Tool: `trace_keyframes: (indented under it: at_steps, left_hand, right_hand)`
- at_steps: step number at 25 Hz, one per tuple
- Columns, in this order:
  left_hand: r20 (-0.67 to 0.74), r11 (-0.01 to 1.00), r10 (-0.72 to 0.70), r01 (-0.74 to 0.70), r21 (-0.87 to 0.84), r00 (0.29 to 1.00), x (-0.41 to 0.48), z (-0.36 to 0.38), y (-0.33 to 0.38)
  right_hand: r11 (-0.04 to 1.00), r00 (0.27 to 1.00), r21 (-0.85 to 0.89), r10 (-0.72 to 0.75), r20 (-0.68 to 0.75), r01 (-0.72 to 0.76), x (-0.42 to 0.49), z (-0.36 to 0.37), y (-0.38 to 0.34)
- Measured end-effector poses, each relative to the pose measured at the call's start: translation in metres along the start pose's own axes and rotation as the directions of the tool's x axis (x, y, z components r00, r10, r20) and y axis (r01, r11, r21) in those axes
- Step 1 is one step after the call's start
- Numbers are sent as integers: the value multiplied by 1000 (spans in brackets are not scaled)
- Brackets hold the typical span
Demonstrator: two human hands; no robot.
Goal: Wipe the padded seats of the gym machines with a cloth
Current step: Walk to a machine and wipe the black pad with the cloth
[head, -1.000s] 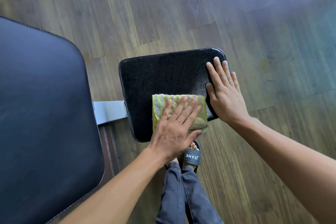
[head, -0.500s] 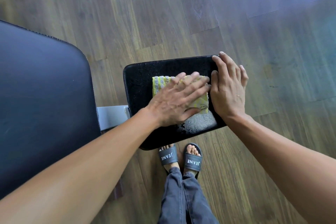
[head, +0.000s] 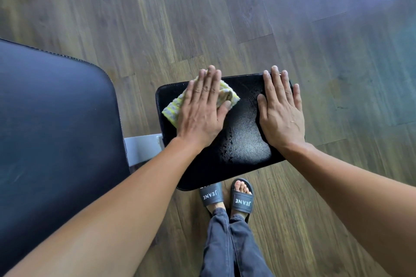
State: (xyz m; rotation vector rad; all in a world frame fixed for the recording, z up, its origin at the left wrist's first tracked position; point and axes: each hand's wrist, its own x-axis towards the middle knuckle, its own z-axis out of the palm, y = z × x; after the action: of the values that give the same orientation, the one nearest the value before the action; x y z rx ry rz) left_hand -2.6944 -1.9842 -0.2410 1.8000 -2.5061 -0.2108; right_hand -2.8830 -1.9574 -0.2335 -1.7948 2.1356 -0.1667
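The crumpled yellow-and-grey striped cloth lies at the far left corner of the small black padded seat. The left hand presses it flat with straight fingers. The right hand rests flat, fingers straight, along the seat's right edge.

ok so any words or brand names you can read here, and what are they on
"JEANE": strap of the left slipper, upside down in this view.
"JEANE": strap of the right slipper, upside down too.
Nothing readable on the cloth or the seat.
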Motion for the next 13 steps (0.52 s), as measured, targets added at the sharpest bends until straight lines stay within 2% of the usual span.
trace_keyframes:
  at_steps: [2, 6, 9, 13]
  left_hand:
    - [-7, 992, -124, 124, -9, 992, -5, -1, -6]
    - [3, 957, -282, 281, -73, 959, -17, -3, -12]
    - [1, 929, -356, 354, -107, 935, -28, -5, -10]
    - [7, 911, -408, 407, -57, 913, -57, -4, -2]
  right_hand:
    - [999, 1000, -30, 11, 25, -10, 0, 0, -1]
    - [1000, 998, -30, 8, 64, -6, 1, -4, -2]
    - [1000, 996, -15, 16, 87, -15, 1, -6, -3]
    - [1000, 994, 3, 20, 108, -20, 2, -8, -4]
